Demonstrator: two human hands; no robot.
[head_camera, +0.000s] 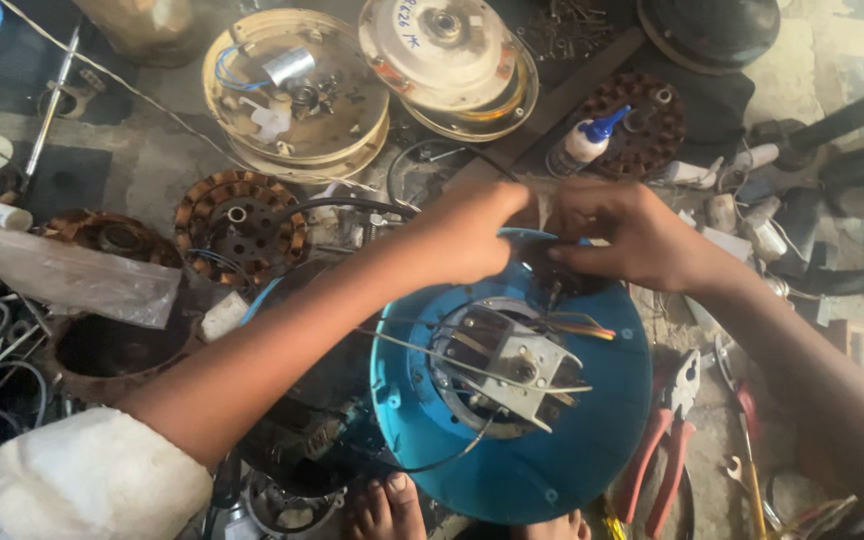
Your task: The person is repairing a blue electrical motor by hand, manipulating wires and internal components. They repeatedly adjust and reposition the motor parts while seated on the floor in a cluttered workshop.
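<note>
From the head camera we look down on a round blue plastic fan housing [512,440] lying on the floor among scattered parts, its grey metal switch bracket [507,365] and thin coloured wires [577,326] exposed at the middle. We judge the step in hand to be wire work at the housing's far rim: both hands meet there, fingertips close together.

Our left hand [467,232] is curled, its fingers pinched at something small at the rim (too small to make out, probably a wire end). Our right hand [627,235] is likewise closed down, thumb and fingers gripping what looks like a thin wire beside the left fingertips.

The next move, as we judge it, calls for a steady pinch and a fine pull or twist without dragging the housing.

Red-handled pliers [667,440] lie on the floor just right of the housing, and a white glue bottle with a blue nozzle [582,142] lies beyond the hands.
</note>
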